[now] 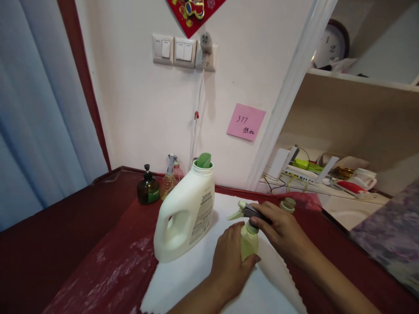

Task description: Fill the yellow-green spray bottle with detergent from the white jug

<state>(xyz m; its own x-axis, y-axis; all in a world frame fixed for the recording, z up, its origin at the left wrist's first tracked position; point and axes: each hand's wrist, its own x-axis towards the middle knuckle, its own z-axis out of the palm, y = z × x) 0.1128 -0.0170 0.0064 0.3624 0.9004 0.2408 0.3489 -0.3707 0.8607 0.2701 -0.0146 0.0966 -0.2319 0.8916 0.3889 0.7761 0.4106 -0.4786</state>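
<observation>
My left hand (231, 257) wraps around the body of a small pale green spray bottle (248, 242) standing on a white sheet (196, 279). My right hand (281, 231) grips the bottle's dark trigger head (247, 210) at the neck. To the left stands a large white detergent jug (185, 213), with a handle and a green funnel (204, 160) in its open mouth. A round beige cap (288, 204) lies just behind my right hand.
A dark pump bottle (148, 188) and two small spray bottles (172, 176) stand by the wall on the red tablecloth (108, 261). A shelf (327, 179) on the right holds cables, cups and devices. A blue curtain (39, 109) hangs left.
</observation>
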